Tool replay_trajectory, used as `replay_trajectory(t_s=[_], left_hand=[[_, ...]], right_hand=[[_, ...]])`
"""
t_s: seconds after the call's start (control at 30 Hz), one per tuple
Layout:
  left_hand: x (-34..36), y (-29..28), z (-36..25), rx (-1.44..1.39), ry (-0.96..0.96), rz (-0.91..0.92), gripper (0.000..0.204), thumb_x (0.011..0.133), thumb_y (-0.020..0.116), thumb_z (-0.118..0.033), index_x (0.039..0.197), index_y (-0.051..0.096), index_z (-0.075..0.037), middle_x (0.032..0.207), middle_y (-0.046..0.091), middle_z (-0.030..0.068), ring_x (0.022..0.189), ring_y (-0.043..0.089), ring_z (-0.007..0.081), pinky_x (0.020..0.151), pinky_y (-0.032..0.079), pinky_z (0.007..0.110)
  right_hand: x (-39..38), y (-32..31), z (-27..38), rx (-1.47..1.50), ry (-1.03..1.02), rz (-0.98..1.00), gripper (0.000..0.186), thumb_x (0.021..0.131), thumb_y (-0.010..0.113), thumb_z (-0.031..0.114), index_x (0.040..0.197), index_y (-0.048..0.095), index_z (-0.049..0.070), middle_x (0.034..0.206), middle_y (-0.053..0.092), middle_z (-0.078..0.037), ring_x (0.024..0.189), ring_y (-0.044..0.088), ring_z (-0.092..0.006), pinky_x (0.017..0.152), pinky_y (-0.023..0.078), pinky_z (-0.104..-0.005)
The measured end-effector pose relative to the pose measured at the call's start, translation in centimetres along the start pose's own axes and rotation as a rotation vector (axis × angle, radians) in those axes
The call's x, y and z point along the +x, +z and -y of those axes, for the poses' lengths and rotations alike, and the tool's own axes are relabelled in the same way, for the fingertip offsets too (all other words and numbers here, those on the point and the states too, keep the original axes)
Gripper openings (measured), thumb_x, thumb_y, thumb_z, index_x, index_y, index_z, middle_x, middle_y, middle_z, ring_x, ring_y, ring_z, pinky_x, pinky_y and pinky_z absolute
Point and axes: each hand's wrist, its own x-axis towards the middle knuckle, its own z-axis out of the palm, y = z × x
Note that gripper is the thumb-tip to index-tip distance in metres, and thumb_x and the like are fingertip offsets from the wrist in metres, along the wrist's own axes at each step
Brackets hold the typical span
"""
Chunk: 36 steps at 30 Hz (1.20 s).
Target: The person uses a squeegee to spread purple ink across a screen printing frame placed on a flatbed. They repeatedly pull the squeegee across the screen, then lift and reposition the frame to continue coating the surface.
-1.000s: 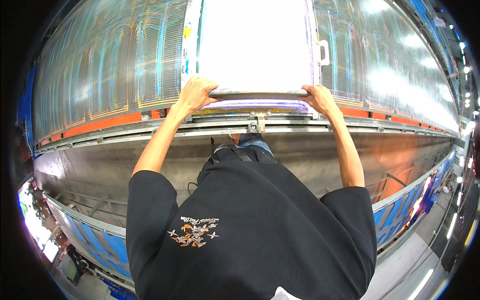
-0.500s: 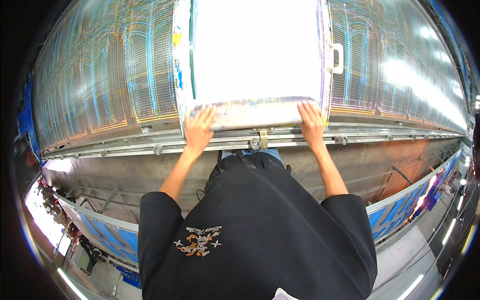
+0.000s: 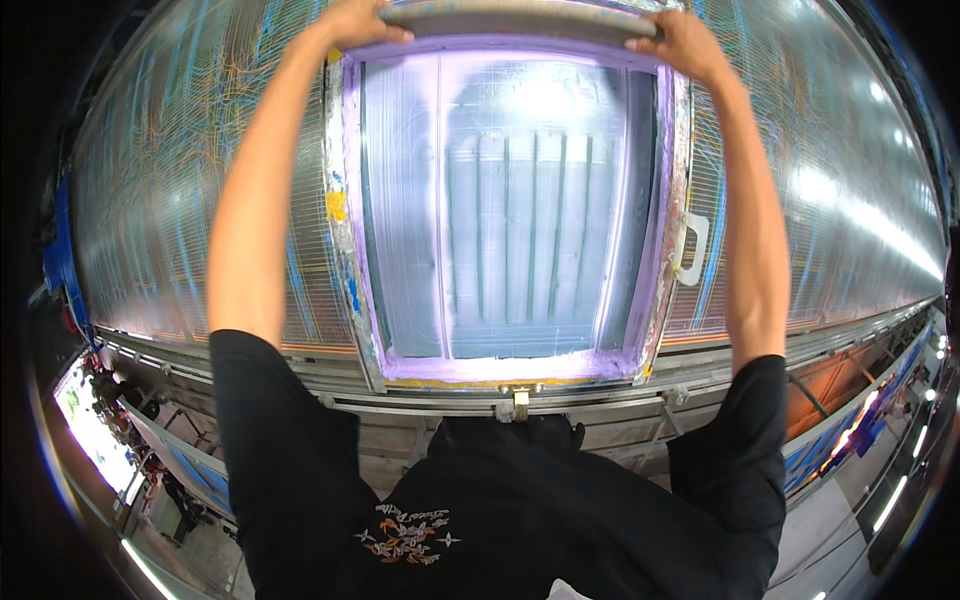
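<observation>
My left hand point(image 3: 360, 25) and my right hand point(image 3: 685, 42) are both closed on the ends of a long squeegee bar point(image 3: 520, 25) at the far end of a printing screen, near the top of the view. The screen point(image 3: 535, 220) has a metal frame with paint smears point(image 3: 340, 260), purple edging inside it, and a pale translucent middle crossed by several dark vertical lines. A white handle point(image 3: 690, 250) sticks out from the frame's right side, beside my right forearm.
Long shiny panels with fine coloured lines point(image 3: 150, 220) flank the screen. A metal rail with fittings point(image 3: 520, 400) runs along the near edge, by my body. Below it are blue side panels point(image 3: 190, 470), an orange surface point(image 3: 810, 385) and strip lights.
Both hands and the bar dropped toward me about half a second ago and have since moved to the screen's far end. The bright white middle now shows pale lilac-grey with lines.
</observation>
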Motion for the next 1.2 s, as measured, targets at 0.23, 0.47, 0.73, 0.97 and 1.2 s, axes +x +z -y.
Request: replay_trajectory(t_s=[0.23, 0.47, 0.73, 0.97, 1.2], left_hand=[[0.9, 1.7, -2.8, 0.134, -0.102, -0.320, 0.049, 0.073, 0.089, -0.048, 0.104, 0.082, -0.010, 0.093, 0.077, 0.0205, 0.087, 0.075, 0.0353, 0.082, 0.058, 0.046], [-11.0, 9.3, -6.1, 0.130, 0.000, -0.426, 0.038, 0.074, 0.081, -0.020, 0.113, 0.082, -0.017, 0.097, 0.078, 0.0159, 0.093, 0.073, 0.0385, 0.091, 0.056, 0.047], [-40.8, 24.6, -14.8, -0.115, 0.001, -0.406, 0.058, 0.068, 0.072, 0.003, 0.123, 0.076, -0.013, 0.127, 0.075, 0.0077, 0.120, 0.067, 0.0279, 0.115, 0.038, 0.050], [-52.0, 28.8, -18.8, -0.157, -0.014, -0.348, 0.056, 0.066, 0.070, 0.005, 0.119, 0.076, -0.012, 0.125, 0.076, 0.0071, 0.119, 0.067, 0.0270, 0.119, 0.033, 0.051], [-50.1, 25.4, -18.3, -0.156, -0.142, -0.158, 0.041, 0.073, 0.069, 0.001, 0.108, 0.082, -0.015, 0.096, 0.079, 0.0145, 0.103, 0.073, 0.0294, 0.125, 0.024, 0.054]], right_hand=[[2.6, 1.0, 1.6, 0.010, 0.084, -0.070, 0.029, 0.082, 0.079, 0.027, 0.100, 0.077, 0.005, 0.089, 0.073, -0.025, 0.089, 0.071, -0.0432, 0.079, 0.055, -0.0518], [-10.5, 4.7, 6.2, -0.050, 0.032, -0.206, 0.033, 0.079, 0.082, 0.015, 0.111, 0.076, 0.013, 0.103, 0.076, -0.011, 0.099, 0.070, -0.0321, 0.087, 0.052, -0.0472], [-40.6, 7.3, 22.5, 0.092, 0.125, -0.105, 0.056, 0.062, 0.079, -0.002, 0.115, 0.070, 0.010, 0.113, 0.069, -0.009, 0.109, 0.062, -0.0315, 0.099, 0.045, -0.0440], [-53.3, 8.2, 28.2, 0.151, 0.168, -0.053, 0.049, 0.064, 0.082, 0.004, 0.111, 0.072, 0.008, 0.118, 0.072, -0.009, 0.110, 0.063, -0.0310, 0.099, 0.045, -0.0452], [-42.4, 3.8, 17.1, 0.640, 0.355, 0.234, 0.067, 0.091, 0.079, 0.045, 0.139, 0.065, 0.000, 0.133, 0.070, -0.022, 0.121, 0.067, -0.0301, 0.104, 0.051, -0.0413]])
